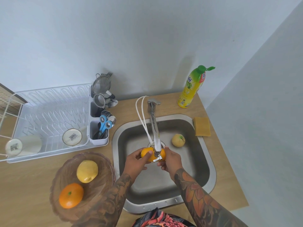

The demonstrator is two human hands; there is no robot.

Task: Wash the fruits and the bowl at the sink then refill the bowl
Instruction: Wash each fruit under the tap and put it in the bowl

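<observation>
Over the steel sink (pixel 203 163), my left hand (pixel 136 163) and my right hand (pixel 172 161) both hold an orange fruit (pixel 147 155) right under the tap's spout (pixel 155 138). A pale yellow fruit (pixel 178 140) lies in the basin at the back right. Left of the sink, a brownish see-through bowl (pixel 68 171) stands on the counter. It holds a yellow fruit (pixel 87 171) and an orange (pixel 71 195). I cannot tell whether water is running.
A white dish rack (pixel 49 108) with two upturned cups stands at the left. Beside it is a utensil holder (pixel 98 135) with blue scissors and strainers. A dish-soap bottle (pixel 191 89) and a yellow sponge (pixel 201 126) sit at the back right, near the counter's edge.
</observation>
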